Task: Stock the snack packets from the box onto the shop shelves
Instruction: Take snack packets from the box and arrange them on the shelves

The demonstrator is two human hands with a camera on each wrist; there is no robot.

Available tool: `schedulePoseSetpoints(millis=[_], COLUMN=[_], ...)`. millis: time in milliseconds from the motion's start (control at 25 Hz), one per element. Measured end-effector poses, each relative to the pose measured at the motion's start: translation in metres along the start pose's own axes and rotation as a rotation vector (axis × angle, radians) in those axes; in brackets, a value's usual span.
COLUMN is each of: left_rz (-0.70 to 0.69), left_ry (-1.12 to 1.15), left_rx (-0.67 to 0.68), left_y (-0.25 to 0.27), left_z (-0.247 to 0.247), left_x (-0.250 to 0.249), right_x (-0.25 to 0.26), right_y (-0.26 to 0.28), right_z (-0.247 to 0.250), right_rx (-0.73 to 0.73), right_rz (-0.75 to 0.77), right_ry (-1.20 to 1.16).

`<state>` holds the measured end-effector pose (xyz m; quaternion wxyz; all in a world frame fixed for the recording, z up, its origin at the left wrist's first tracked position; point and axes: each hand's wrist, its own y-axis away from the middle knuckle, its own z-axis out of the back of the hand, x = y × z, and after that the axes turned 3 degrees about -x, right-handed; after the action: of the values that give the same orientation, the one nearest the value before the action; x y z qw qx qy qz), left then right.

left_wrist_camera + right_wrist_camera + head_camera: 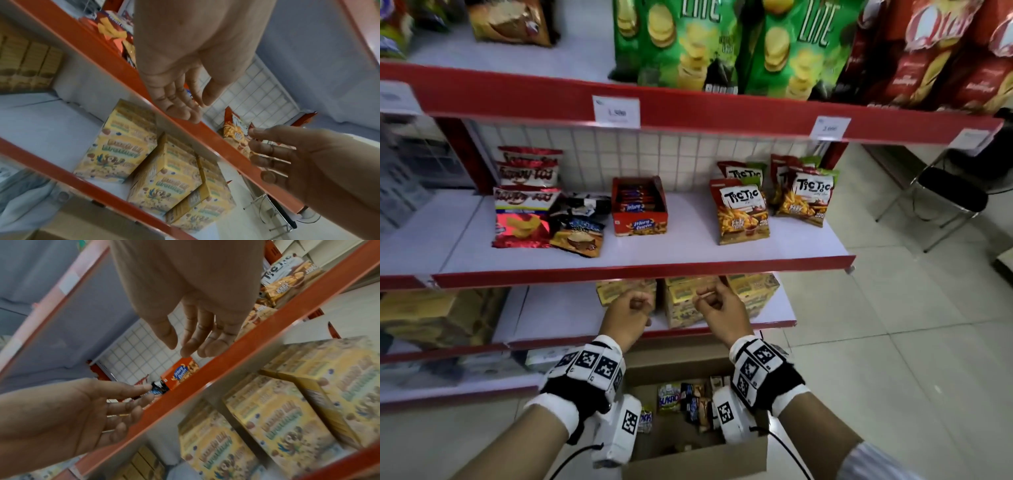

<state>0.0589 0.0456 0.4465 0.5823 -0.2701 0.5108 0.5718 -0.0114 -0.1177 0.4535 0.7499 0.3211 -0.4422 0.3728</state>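
Observation:
Both hands are empty, held side by side in front of the red lip of the middle shelf [654, 246]. My left hand [640, 305] [198, 110] has loosely curled, relaxed fingers and holds nothing. My right hand [705, 298] [180, 348] is the same, a little to the right. Below my wrists, on the floor, stands the open cardboard box [695, 459] with several snack packets [688, 399] in it. On the middle shelf stand Tic Tic packets [743, 212], red Happy Tos packets [524, 212] and a red display carton [638, 205].
Yellow cartons [681, 301] [164, 178] fill the lower shelf just behind my hands. Green Lite bags [705, 44] and red bags [935, 51] line the upper shelf. A black folding chair [945, 198] stands on the tiled floor to the right.

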Motion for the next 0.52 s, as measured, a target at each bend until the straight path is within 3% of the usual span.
schedulePoseSetpoints(millis=[240,520], left_rz=[0.046,0.079], left_ry=[-0.019,-0.029], left_rx=[0.001,0.024], left_y=[-0.035,-0.088], left_z=[-0.06,-0.13], left_x=[0.076,0.229], right_x=[-0.108,-0.281], right_y=[-0.032,-0.076], right_z=[-0.018,-0.075], right_rx=[0.174,0.464], right_rz=[-0.018,0.048], right_ry=[0.135,0.492])
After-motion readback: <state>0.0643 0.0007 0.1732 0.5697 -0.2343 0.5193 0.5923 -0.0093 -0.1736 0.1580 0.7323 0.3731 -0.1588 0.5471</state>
